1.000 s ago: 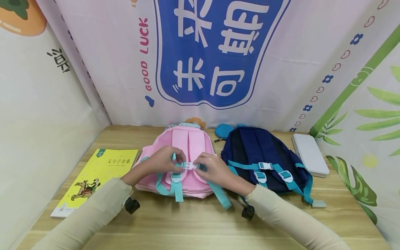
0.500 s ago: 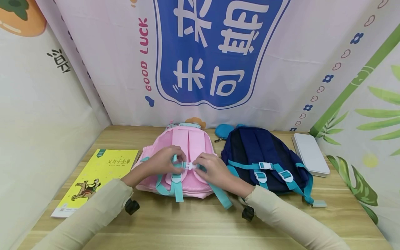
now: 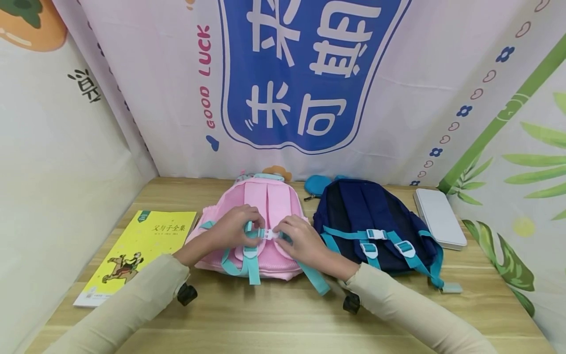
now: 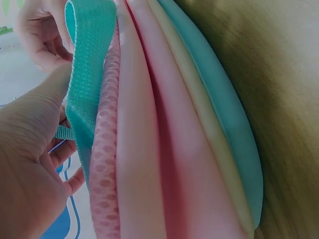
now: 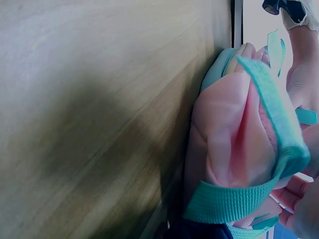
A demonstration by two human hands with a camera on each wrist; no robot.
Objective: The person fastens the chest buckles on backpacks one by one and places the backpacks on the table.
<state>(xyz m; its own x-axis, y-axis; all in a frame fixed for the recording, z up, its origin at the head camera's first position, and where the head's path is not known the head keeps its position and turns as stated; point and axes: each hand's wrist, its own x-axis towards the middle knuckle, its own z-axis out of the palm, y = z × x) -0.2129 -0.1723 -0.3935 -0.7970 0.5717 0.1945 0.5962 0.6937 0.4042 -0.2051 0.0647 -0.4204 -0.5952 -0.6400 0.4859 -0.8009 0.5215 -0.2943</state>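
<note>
A pink backpack (image 3: 265,201) with teal straps lies back-up on the wooden table (image 3: 274,314). My left hand (image 3: 236,228) and right hand (image 3: 296,238) meet over its white chest-strap buckle (image 3: 268,234), each pinching one side of the teal chest strap. The left wrist view shows my left hand (image 4: 30,164) curled against a teal strap (image 4: 87,74) beside the pink padding (image 4: 149,149). In the right wrist view a teal strap (image 5: 269,114) loops round the pink backpack (image 5: 229,134), with my right hand's fingertips (image 5: 291,196) at the lower right corner.
A navy backpack (image 3: 376,221) with teal straps lies right of the pink one. A yellow book (image 3: 137,253) lies at the left, a white flat case (image 3: 439,219) at the far right, a small blue pouch (image 3: 316,187) behind. Printed cloth walls enclose the table.
Both hands stay on the buckle, shifted very slightly; the buckle halves look joined throughout.
</note>
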